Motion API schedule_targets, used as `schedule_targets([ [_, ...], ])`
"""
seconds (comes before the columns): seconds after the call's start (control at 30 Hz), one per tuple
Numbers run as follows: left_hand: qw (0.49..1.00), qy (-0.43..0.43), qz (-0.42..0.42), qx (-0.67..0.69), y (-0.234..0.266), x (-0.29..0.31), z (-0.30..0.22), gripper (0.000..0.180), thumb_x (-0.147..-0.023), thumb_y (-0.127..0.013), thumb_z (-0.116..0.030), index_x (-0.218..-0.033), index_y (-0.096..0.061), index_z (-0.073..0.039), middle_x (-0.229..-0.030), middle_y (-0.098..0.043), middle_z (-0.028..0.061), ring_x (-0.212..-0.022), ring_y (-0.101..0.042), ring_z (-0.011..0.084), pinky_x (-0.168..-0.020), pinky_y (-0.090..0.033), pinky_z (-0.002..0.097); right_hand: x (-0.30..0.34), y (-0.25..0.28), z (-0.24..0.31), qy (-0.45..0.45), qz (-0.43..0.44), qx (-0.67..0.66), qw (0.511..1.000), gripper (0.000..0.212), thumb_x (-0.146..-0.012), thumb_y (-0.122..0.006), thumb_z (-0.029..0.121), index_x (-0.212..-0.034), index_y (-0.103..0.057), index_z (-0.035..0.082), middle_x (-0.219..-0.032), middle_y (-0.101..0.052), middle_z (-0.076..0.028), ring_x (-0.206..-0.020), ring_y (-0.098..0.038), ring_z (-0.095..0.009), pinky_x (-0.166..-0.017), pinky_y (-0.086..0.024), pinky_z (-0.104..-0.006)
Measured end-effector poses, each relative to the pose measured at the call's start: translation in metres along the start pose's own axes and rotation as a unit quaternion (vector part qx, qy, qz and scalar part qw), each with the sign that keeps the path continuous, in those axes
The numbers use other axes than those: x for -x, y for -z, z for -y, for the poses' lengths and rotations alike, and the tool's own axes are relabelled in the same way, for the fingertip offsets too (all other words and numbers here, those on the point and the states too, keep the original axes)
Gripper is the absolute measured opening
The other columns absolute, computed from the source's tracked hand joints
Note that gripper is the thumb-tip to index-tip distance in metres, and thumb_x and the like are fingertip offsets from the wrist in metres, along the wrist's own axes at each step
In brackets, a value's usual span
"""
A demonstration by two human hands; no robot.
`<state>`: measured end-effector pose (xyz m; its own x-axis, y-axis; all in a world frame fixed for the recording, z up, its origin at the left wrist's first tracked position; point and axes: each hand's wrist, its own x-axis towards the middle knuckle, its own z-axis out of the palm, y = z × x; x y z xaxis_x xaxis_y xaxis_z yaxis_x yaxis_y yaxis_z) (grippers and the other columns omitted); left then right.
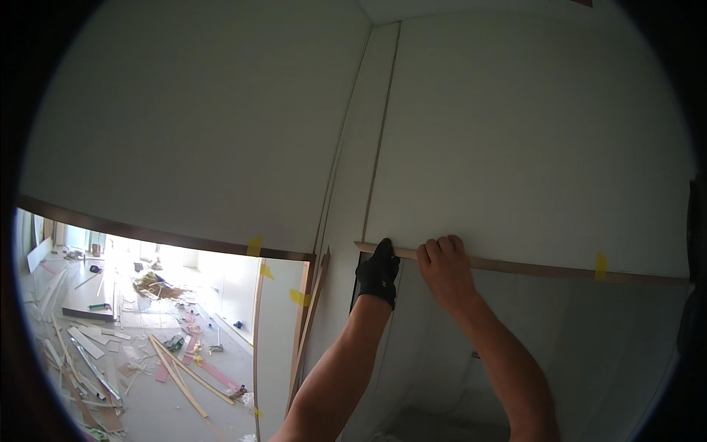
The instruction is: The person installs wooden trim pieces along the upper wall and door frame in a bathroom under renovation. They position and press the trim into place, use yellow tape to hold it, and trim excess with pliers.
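Note:
A long, thin wood-coloured trim strip [530, 268] runs along the lower edge of a pale wall panel [515, 147], above a recess. Its mitred left end comes to a point near a vertical seam. My left hand [378, 276], in a black glove, has its fingers closed at the strip close to that end. Just to the right, my bare right hand [446, 269] curls its fingers over the same strip. Farther right, yellow tape [601, 266] crosses the strip.
A second strip [312, 320] stands slanted beside the doorway frame [303, 317], which bears several yellow tape pieces [300, 297]. Beyond the doorway, offcuts, long wooden battens [179, 376] and scraps litter the floor. A dark-edged board [88, 302] lies there too. The recess [574, 346] is dim.

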<state>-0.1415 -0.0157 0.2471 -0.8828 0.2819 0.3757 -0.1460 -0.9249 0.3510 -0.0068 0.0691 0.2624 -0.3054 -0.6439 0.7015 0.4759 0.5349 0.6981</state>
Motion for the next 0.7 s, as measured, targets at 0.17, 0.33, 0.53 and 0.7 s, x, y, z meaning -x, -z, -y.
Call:
schedule_targets([
  [0.17,1.000,-0.002,0.020,0.024,0.003,0.002,-0.001,0.017,-0.085,-0.080,-0.013,-0.095,-0.069,-0.005,-0.083,-0.065,0.0038,-0.073,-0.064,0.0150,-0.067,-0.055,0.0222,-0.004,0.005,0.002,-0.007,0.019,-0.006,1.000,0.026,-0.073,-0.076,0.000,-0.096,-0.063,0.002,-0.092,-0.057,-0.011,-0.089,-0.055,-0.025,-0.099,-0.048,-0.0467],
  [0.33,0.998,0.000,0.059,0.011,0.010,-0.001,0.001,0.020,-0.085,-0.080,-0.017,-0.093,-0.067,-0.005,-0.082,-0.062,0.0029,-0.071,-0.062,0.0141,-0.062,-0.053,0.0228,-0.004,0.009,0.001,0.002,0.023,0.001,1.000,0.023,-0.075,-0.074,-0.002,-0.095,-0.062,0.002,-0.091,-0.056,-0.012,-0.089,-0.055,-0.025,-0.099,-0.048,-0.0480],
  [0.53,0.997,-0.005,0.065,0.034,0.008,-0.007,0.006,0.025,-0.084,-0.081,-0.018,-0.099,-0.064,-0.008,-0.080,-0.060,0.0016,-0.063,-0.058,0.0133,-0.053,-0.047,0.0234,-0.004,0.012,-0.001,0.005,0.017,-0.004,1.000,0.022,-0.075,-0.072,-0.004,-0.094,-0.061,0.002,-0.090,-0.055,-0.012,-0.089,-0.054,-0.026,-0.101,-0.047,-0.0500],
  [0.7,0.995,-0.022,0.086,0.033,0.012,-0.012,0.007,0.028,-0.085,-0.080,-0.017,-0.105,-0.063,-0.009,-0.086,-0.061,0.0017,-0.069,-0.060,0.0137,-0.058,-0.051,0.0243,-0.006,0.012,-0.002,0.006,0.019,-0.011,1.000,0.022,-0.074,-0.071,-0.006,-0.092,-0.061,0.002,-0.088,-0.054,-0.012,-0.088,-0.053,-0.027,-0.101,-0.047,-0.0513],
])
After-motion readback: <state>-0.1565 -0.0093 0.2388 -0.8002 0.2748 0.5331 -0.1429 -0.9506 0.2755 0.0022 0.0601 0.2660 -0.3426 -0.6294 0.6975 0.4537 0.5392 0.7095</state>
